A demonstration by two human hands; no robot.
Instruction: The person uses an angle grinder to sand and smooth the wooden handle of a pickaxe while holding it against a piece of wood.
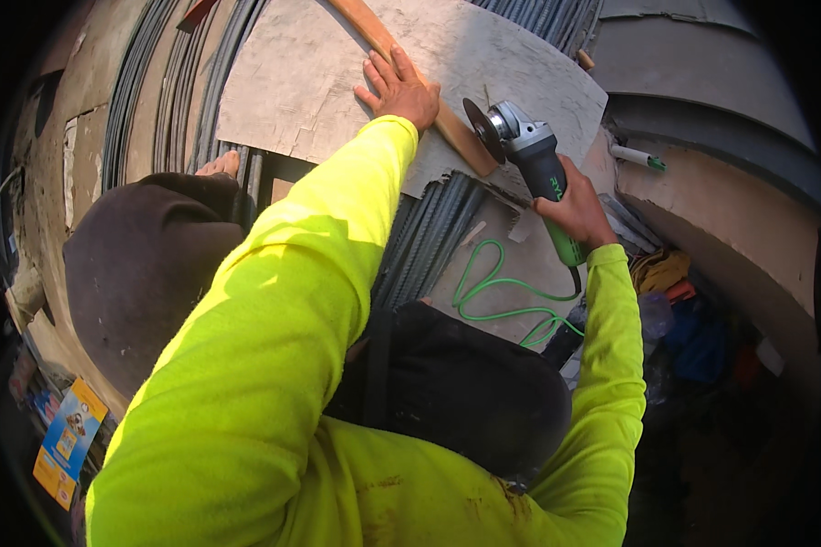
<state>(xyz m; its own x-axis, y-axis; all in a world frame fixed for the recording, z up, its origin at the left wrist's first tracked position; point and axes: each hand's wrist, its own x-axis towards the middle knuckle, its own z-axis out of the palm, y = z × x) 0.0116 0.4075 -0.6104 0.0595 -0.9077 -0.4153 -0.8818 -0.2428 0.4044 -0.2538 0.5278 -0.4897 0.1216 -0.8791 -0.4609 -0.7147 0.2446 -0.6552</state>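
Note:
My left hand (400,93) lies with fingers spread across an orange-brown wooden strip (456,135), its fingertips reaching the board beside it. The strip slants over a pale, worn board (278,87), one end toward me. In my right hand (576,208) is a dark and green angle grinder (534,150), gripped round its body. The grinder's dark disc (483,131) stands on edge close beside the strip's near end; whether they touch, I cannot tell. A green cord (494,284) loops below the grinder.
Bundles of ribbed steel bars (429,237) run under and beside the board. My bare foot (219,165) rests at its left edge. A white tube with a green end (637,158) is at right, above piled cloth and bags (670,296). A blue-yellow printed card (70,442) lies lower left.

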